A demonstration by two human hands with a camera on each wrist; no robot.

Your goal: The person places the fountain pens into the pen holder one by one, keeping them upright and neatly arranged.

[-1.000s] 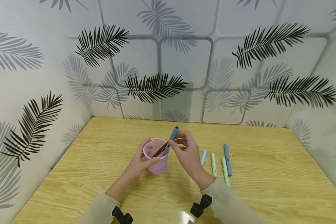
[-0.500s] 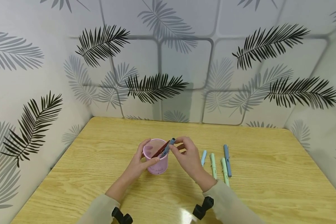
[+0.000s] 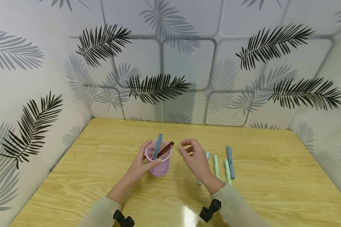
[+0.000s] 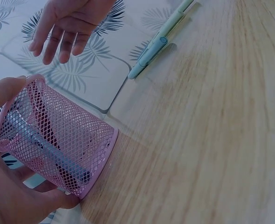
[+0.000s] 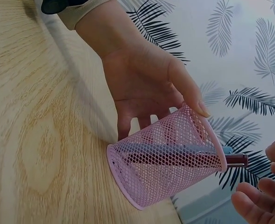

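Note:
A pink mesh pen holder (image 3: 160, 169) stands upright on the table, gripped round its side by my left hand (image 3: 141, 164), whose thumb lies at the rim. Inside it lean a blue pen (image 3: 158, 145) and a dark red pen (image 3: 166, 148), both with their upper ends above the rim. Through the mesh (image 5: 170, 163) in the right wrist view their lower parts show side by side. My right hand (image 3: 198, 162) hovers just right of the holder, fingers loosely bent and nothing between them.
Right of my right hand lie two light green pens (image 3: 216, 164) and a darker blue pen (image 3: 230, 162). A light blue pen (image 3: 207, 154) is partly hidden behind that hand. The wooden table (image 3: 116, 135) ends at a leaf-patterned wall (image 3: 187, 63).
My right hand has let go of the blue pen and drawn back to the right. The blue pen has dropped into the holder and leans left; the red pen's end now leans out right.

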